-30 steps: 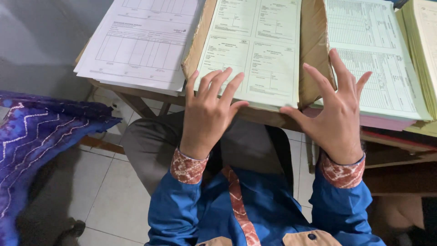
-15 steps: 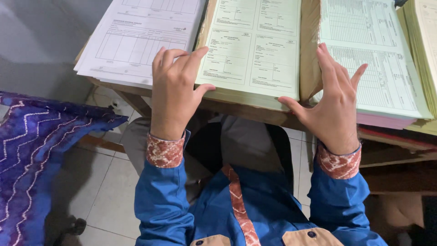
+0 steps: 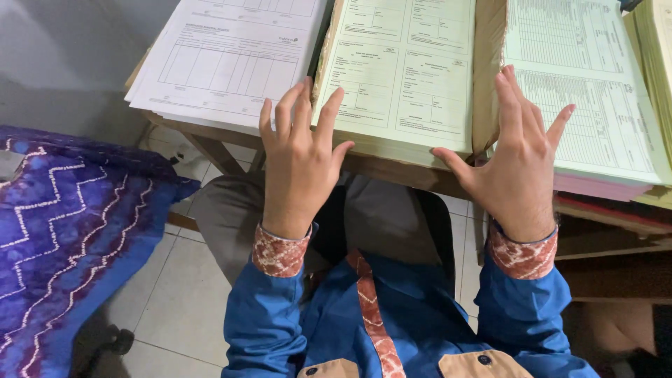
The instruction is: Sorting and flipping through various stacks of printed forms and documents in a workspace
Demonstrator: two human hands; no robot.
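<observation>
Head view: we are flanking the pale yellow form stack (image 3: 402, 77) on the surface (image 3: 210, 136), left hand (image 3: 297, 164) and right hand (image 3: 514, 164) spread open, gripping nothing; stack probably heavy, floppy, best gripped by side edges.

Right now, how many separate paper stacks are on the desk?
4: white stack far left, pale green stack by the left hand, printed stack under the right hand, yellowish stack cut off right.
</observation>
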